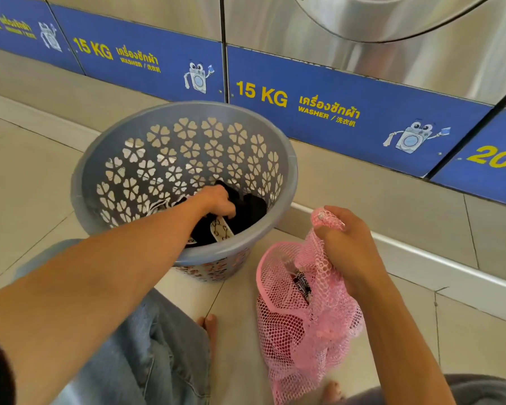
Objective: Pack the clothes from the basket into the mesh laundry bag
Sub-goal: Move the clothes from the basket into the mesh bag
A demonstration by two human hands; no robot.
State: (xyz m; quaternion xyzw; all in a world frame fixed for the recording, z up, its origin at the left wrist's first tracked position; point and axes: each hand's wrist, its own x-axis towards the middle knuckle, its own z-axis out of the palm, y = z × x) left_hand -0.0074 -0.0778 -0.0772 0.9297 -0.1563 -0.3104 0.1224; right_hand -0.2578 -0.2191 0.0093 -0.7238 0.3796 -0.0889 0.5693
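R hand [345,244] grips mesh bag [304,323]; L hand [216,201] in basket [79,176] clothes [251,211].

A person crouched on a tiled floor [27,176] reaches the left hand [218,201] into a grey plastic basket [184,182], fingers curled into dark clothes [246,211] at its bottom. The right hand [343,238] grips the bunched rim of a pink mesh laundry bag [301,323] beside the basket, a dark garment visible inside. Steel washers [421,54] labelled "15 KG" stand behind.
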